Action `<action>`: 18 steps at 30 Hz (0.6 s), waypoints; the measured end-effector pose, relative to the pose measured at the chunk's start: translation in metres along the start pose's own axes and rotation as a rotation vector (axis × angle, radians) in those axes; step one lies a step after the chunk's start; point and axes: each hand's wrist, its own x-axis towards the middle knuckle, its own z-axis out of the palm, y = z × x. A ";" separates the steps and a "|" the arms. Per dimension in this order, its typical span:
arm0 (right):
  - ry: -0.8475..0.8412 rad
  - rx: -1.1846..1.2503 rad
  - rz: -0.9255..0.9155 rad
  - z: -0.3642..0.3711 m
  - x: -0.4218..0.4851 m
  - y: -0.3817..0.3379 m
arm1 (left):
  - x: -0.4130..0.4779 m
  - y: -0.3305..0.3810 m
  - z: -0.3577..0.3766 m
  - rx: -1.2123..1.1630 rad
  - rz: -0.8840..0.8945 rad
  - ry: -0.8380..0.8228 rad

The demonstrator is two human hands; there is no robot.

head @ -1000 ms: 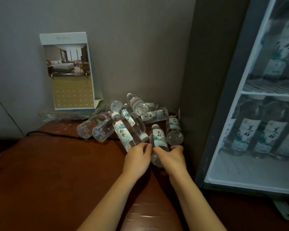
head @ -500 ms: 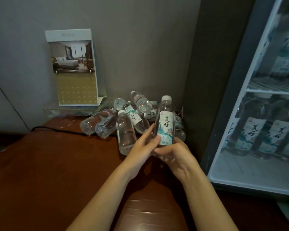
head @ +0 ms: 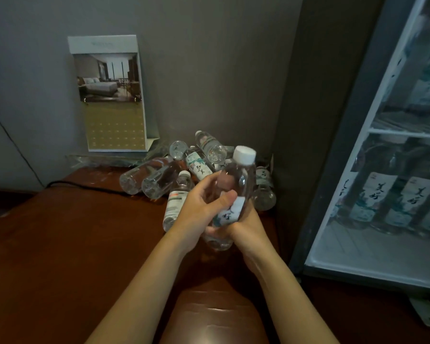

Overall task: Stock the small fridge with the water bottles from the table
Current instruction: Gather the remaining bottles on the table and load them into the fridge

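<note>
Both hands clamp one water bottle (head: 239, 178), cap up, above the table (head: 72, 232) just left of the fridge (head: 333, 157): left hand (head: 199, 207) curled round its middle, thumb on the label; right hand (head: 247, 225) wrapped round its base. Behind it lies the bottle pile (head: 159, 181), near a calendar (head: 109, 95).

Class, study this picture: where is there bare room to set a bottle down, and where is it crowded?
Bare: the brown table left of the bottle pile, in front of the black cable; and the fridge floor before its standing bottles. Crowded: the back corner between calendar and fridge side, where the pile lies.
</note>
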 end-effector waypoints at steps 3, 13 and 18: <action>0.004 -0.017 0.005 0.003 0.003 0.007 | 0.001 0.001 -0.002 -0.063 0.015 0.031; -0.057 -0.161 -0.026 0.001 -0.003 -0.003 | 0.000 0.003 -0.008 0.064 0.027 0.093; -0.062 -0.199 -0.013 0.001 -0.013 -0.008 | -0.012 0.009 -0.003 0.109 0.048 0.100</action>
